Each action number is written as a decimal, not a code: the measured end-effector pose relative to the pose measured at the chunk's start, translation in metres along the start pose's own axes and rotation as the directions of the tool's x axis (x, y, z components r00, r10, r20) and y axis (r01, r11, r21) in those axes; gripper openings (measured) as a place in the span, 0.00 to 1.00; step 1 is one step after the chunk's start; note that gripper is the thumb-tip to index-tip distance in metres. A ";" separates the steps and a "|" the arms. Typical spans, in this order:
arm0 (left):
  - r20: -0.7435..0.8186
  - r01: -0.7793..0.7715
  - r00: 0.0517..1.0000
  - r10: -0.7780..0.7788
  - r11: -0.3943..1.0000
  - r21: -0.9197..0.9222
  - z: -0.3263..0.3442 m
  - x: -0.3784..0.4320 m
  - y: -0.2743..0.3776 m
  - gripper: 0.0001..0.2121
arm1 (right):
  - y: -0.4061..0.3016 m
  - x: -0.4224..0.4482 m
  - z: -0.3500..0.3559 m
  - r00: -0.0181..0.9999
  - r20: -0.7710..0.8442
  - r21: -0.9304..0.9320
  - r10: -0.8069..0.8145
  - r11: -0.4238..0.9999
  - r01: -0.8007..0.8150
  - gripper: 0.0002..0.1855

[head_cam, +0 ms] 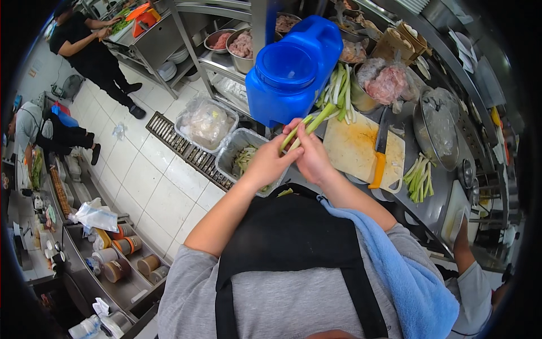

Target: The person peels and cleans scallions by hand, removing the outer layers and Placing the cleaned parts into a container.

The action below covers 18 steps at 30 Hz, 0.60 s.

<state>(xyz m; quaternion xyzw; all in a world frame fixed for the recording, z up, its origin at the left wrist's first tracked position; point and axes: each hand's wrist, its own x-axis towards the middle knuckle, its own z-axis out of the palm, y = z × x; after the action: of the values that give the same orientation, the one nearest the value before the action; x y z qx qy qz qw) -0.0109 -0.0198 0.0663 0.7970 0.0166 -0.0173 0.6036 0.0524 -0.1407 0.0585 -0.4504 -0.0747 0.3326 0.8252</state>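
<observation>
Both of my hands meet in front of my apron around a green onion stalk [321, 118]. My left hand [273, 159] pinches its lower end, while my right hand [312, 156] grips it slightly higher. Whether this is one split stalk or two pieces is hard to tell. Just beyond lies a bundle of green onions [339, 87], beside a large blue plastic jug [292, 80]. A white cutting board [351, 144] to the right bears a yellow-handled knife [380, 159]. Trimmed green onion stalks [419, 178] lie right of the board.
Below my left hand stands a lined bin [228, 159] with vegetable scraps. Another lined tub [206, 123] sits beside the floor drain grate [186, 146]. A steel bowl [436, 127] and bagged meat [386, 82] occupy the counter. Co-workers stand at left; another person's arm [463, 250] shows at right.
</observation>
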 end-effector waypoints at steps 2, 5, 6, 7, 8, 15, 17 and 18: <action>-0.134 0.000 0.991 0.005 0.999 0.033 0.013 0.003 -0.010 0.16 | 0.003 0.000 0.002 1.000 -0.011 0.026 0.003 1.000 -0.003 0.13; -0.177 -0.144 0.978 0.107 0.967 -0.211 0.026 0.005 -0.021 0.12 | 0.004 0.000 -0.001 0.999 0.024 0.100 0.032 0.994 -0.034 0.13; -0.180 -0.142 0.978 0.104 0.967 -0.212 0.025 0.004 -0.020 0.12 | 0.003 -0.001 -0.001 0.999 0.027 0.081 0.046 0.996 -0.048 0.13; -0.027 0.012 0.999 -0.025 0.910 -0.414 0.021 0.001 -0.019 0.10 | 0.001 -0.002 -0.002 0.998 0.030 0.062 0.061 0.996 -0.062 0.14; 0.148 0.184 0.982 -0.120 0.799 -0.572 0.019 0.000 -0.017 0.09 | -0.001 -0.003 -0.005 0.997 0.032 0.060 0.065 0.996 -0.067 0.14; 0.195 0.205 0.978 -0.076 0.524 -0.826 0.026 -0.012 -0.015 0.12 | -0.024 -0.004 -0.012 0.958 0.277 -0.404 0.078 0.914 0.043 0.26; 0.178 0.179 0.983 -0.047 0.481 -0.858 0.030 -0.013 -0.011 0.15 | -0.029 -0.005 -0.011 0.943 0.313 -0.411 0.108 0.911 0.032 0.28; 0.176 0.178 0.983 -0.051 0.485 -0.856 0.033 -0.014 -0.010 0.15 | -0.029 -0.004 -0.007 0.936 0.337 -0.305 0.102 0.952 0.007 0.28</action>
<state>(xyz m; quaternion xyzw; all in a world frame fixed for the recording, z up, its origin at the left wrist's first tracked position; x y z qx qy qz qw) -0.0253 -0.0483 0.0482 0.3792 0.0380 -0.0972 0.9194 0.0662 -0.1594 0.0785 -0.5064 -0.2587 0.4119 0.7120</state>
